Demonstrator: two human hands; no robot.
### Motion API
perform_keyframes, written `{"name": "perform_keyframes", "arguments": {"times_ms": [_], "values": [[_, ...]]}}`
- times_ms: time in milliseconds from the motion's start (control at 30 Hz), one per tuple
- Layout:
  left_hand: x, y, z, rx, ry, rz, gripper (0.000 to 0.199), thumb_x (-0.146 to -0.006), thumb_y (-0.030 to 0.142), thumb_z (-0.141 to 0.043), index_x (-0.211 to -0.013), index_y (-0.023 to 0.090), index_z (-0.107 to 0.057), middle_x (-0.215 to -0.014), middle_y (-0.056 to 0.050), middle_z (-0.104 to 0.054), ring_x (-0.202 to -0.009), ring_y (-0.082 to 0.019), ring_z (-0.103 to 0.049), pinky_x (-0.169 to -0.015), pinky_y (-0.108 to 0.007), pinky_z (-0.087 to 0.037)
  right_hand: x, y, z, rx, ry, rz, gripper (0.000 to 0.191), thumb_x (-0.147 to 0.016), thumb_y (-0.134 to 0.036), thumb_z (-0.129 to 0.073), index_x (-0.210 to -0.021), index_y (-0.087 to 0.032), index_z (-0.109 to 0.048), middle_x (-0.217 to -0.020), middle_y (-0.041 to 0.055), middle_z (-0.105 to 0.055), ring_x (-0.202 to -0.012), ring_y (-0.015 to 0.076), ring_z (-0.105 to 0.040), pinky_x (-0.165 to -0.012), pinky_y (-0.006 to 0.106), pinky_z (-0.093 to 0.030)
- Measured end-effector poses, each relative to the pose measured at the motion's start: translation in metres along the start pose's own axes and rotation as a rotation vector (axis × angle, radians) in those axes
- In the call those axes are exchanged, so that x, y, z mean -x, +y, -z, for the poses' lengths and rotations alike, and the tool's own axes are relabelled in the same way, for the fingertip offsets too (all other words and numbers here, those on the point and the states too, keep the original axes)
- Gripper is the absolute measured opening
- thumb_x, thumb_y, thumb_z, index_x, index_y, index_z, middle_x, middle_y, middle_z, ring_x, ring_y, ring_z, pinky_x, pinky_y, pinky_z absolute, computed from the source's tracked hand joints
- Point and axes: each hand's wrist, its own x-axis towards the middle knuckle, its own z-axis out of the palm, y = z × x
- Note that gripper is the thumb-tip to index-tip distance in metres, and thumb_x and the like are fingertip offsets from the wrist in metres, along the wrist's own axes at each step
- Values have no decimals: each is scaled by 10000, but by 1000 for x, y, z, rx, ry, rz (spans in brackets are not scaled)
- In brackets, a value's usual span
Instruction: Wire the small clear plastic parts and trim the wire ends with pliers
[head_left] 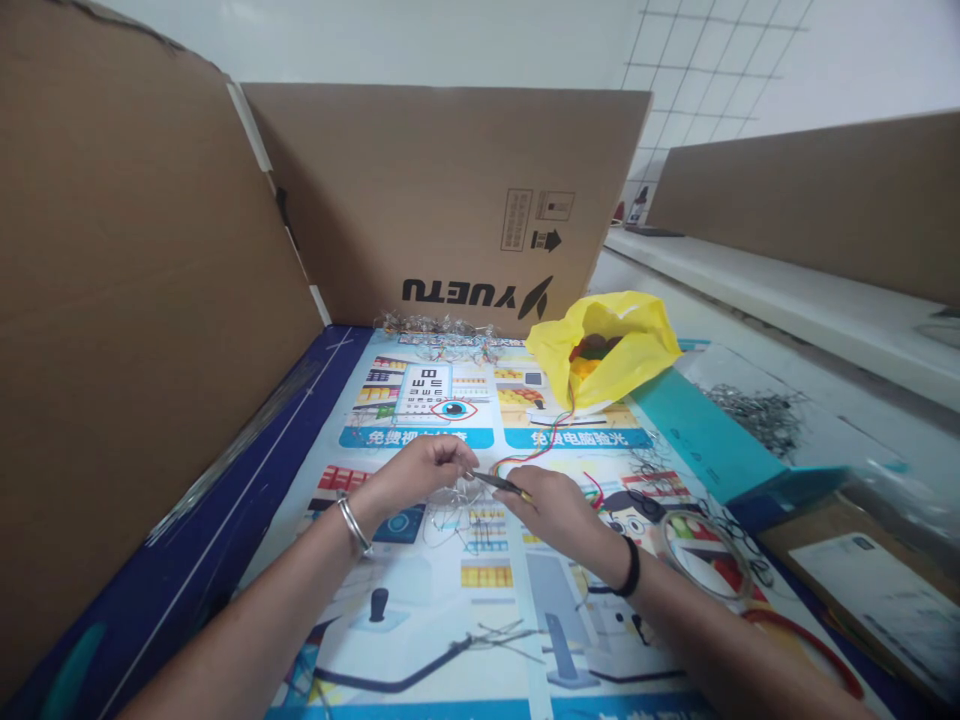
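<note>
My left hand, with a silver bangle at the wrist, pinches thin wire near the middle of the printed sheet. My right hand, with a black band at the wrist, is closed around dark-tipped pliers. The tips of the pliers meet the wire at my left fingertips. A tangle of fine silver wire hangs below my left fingers. Red, green and yellow strands run from a yellow bag down to near my right hand.
Cardboard panels stand behind and to the left. Wire clusters lie along the back edge. A clear tape roll, a teal box and a brown package are at the right. Loose wire pieces lie in front.
</note>
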Motion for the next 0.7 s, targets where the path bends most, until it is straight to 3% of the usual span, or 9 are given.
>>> {"name": "perform_keyframes", "arguments": {"times_ms": [233, 367, 467, 600, 700], "values": [[-1, -6, -4, -219, 77, -117, 241, -698, 128, -416, -769, 178, -641, -755, 5, -646, -684, -121, -557, -641, -221, -416, -1, -2, 3, 41, 11, -36, 242, -849, -393, -451, -833, -197, -592, -795, 31, -618, -740, 158, -568, -580, 223, -317], [-3, -8, -6, -278, 198, -152, 261, -702, 105, -388, -765, 188, -627, -757, 10, -646, -714, -130, -575, -667, -232, -425, -1, -2, 12, -5, 57, -99, 257, -851, -408, -433, -821, -202, -584, -810, 37, -615, -762, 169, -565, -590, 230, -333], [-4, -8, -6, -283, 292, -180, 258, -717, 102, -389, -771, 190, -626, -780, 9, -653, -749, -136, -586, -710, -243, -431, 2, -4, 18, -316, 1, -141, 350, -854, -477, -385, -743, -189, -550, -692, 18, -576, -664, 149, -558, -563, 233, -364], [-2, -5, -10, -279, 383, -228, 257, -743, 109, -403, -829, 200, -628, -845, 2, -660, -805, -142, -589, -761, -254, -437, 12, -14, 16, -1015, -323, -259, 483, -815, -613, -331, -774, -174, -527, -589, -19, -519, -465, 110, -525, -452, 233, -411], [1, -4, -16, -288, 437, -261, 249, -765, 118, -405, -860, 203, -618, -881, -8, -655, -845, -143, -586, -787, -258, -439, 17, -24, 12, -1255, -350, -292, 513, -781, -642, -370, -804, -159, -543, -597, -10, -543, -461, 117, -558, -438, 237, -441]]}}
